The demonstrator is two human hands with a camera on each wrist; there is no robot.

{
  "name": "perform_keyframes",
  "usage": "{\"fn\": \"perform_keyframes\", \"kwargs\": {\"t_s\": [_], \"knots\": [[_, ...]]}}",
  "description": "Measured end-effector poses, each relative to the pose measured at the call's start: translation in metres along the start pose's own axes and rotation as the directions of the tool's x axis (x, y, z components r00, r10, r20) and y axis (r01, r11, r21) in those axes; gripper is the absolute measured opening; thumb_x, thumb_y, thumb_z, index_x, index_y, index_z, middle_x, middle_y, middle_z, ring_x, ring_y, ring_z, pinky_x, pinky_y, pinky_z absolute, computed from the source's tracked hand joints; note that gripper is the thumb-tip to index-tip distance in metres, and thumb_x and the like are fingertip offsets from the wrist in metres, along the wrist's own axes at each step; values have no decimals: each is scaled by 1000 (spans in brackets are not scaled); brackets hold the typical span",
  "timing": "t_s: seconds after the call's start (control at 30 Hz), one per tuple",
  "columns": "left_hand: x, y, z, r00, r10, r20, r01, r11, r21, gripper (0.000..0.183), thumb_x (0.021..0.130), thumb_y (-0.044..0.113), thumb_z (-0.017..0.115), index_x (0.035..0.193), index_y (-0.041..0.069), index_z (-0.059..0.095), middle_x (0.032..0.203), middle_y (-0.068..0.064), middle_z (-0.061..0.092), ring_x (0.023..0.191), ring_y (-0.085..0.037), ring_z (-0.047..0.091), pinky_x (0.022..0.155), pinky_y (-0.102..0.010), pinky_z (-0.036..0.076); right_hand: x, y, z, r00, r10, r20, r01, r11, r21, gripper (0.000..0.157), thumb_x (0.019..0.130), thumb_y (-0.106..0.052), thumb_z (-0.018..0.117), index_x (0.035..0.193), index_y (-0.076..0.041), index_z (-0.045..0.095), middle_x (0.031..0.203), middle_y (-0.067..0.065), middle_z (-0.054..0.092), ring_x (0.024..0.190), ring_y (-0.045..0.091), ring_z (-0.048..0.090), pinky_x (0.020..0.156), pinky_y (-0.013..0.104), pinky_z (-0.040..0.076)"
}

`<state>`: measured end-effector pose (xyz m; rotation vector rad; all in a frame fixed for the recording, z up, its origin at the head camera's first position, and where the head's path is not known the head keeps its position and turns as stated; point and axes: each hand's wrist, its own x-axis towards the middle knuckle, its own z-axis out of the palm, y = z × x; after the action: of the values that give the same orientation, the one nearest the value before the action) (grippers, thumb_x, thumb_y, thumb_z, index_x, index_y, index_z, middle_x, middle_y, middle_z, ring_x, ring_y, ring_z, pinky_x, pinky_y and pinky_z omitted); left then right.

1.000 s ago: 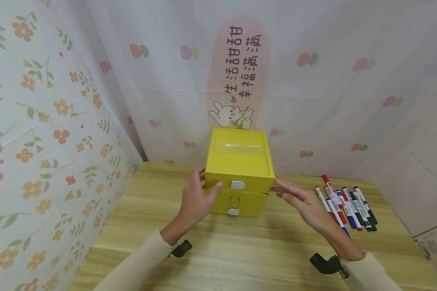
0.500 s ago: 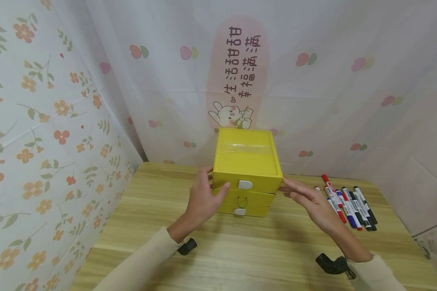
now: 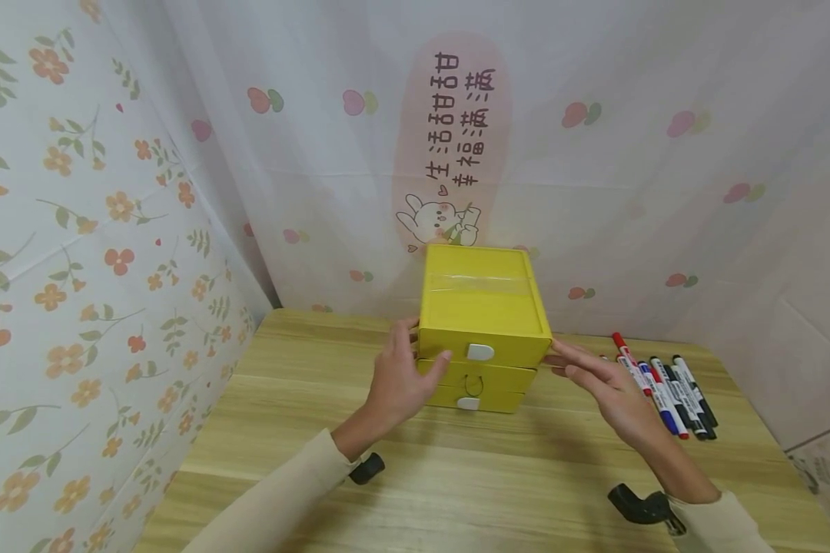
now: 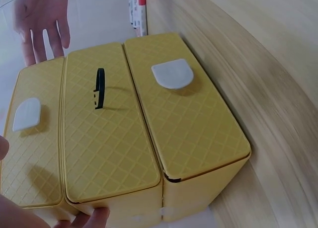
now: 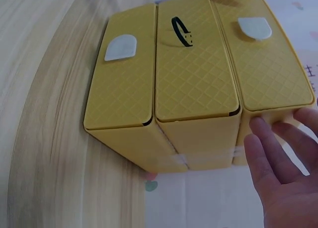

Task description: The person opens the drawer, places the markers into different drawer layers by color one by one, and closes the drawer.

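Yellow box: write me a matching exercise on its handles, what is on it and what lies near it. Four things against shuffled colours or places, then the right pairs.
1. Markers
2. Middle handle
3. Clear tape
4. Top handle

A. White rounded tab
B. Across the top of the box
C. On the table, to the right
D. Thin black loop

Right pairs: 1-C, 2-D, 3-B, 4-A

Open tabletop [image 3: 456,491] before yellow drawer box [image 3: 487,315], curtain [image 3: 609,192] close behind, markers [image 3: 683,405] obstructing right side
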<state>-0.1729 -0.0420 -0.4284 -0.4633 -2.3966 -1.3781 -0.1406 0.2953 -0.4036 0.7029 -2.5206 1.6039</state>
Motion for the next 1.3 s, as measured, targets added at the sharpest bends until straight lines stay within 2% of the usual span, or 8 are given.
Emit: {"fn": "perform_keyframes", "kwargs": {"t_s": [0.2, 0.57, 0.87, 1.0, 1.1, 1.2, 1.3], "knots": [[2, 0, 7, 999, 35, -6, -35, 999, 12, 68, 101, 33, 78, 151, -1, 45, 138, -20, 59, 123, -41, 69, 94, -51, 63, -2, 2, -4, 1000, -14, -19, 14, 1000, 0, 45, 119, -5, 45, 163, -4, 54, 154, -3, 65, 129, 7, 68, 105, 19, 52], [5, 3, 16, 1000, 12, 21, -13, 999, 36, 71, 100, 37, 76, 152, 0, 45, 135, -17, 58, 115, -39, 69, 92, -53, 61, -7, 4, -9, 999, -13, -45, 12, 1000, -20, 45, 119, -4, 45, 163, -4, 52, 153, -7, 65, 127, 3, 68, 104, 17, 52], [7, 4, 12, 997, -7, 71, 5, 1000, 21, 72, 102, 38, 75, 156, 1, 43, 142, -19, 59, 129, -41, 65, 100, -56, 59, -9, 4, -6, 996, 8, -86, -12, 999, -51, 47, 117, -5, 51, 164, -6, 53, 156, -8, 62, 128, 2, 67, 102, 15, 51], [8, 3, 10, 995, -20, 95, 22, 1000, -19, 70, 104, 35, 74, 156, 1, 41, 146, -22, 59, 132, -40, 65, 100, -51, 61, -10, 5, -4, 992, -7, -129, -1, 998, -63, 46, 115, -2, 56, 160, -2, 56, 150, -13, 65, 126, 1, 68, 100, 15, 53], [9, 2, 7, 994, -29, 110, 38, 996, -83, 68, 105, 32, 74, 156, 1, 41, 149, -21, 57, 134, -37, 65, 100, -47, 62, -10, 6, -4, 991, -5, -137, -3, 998, -56, 45, 115, -2, 56, 160, 1, 55, 148, -16, 65, 125, 0, 69, 99, 15, 53], [9, 0, 4, 992, -36, 124, 55, 986, -155, 66, 106, 28, 74, 158, 2, 41, 154, -20, 55, 137, -36, 64, 101, -46, 62, -11, 4, -3, 992, 11, -128, -18, 999, -51, 46, 115, -4, 55, 161, 1, 54, 149, -15, 65, 124, -1, 68, 99, 15, 53], [9, -4, 0, 990, -41, 137, 72, 971, -229, 64, 107, 26, 73, 158, 3, 43, 157, -19, 53, 139, -38, 62, 102, -49, 61, -11, 2, -3, 992, 32, -121, -38, 998, -55, 46, 116, -6, 55, 162, 0, 52, 149, -9, 66, 122, -4, 68, 98, 15, 54]]}}
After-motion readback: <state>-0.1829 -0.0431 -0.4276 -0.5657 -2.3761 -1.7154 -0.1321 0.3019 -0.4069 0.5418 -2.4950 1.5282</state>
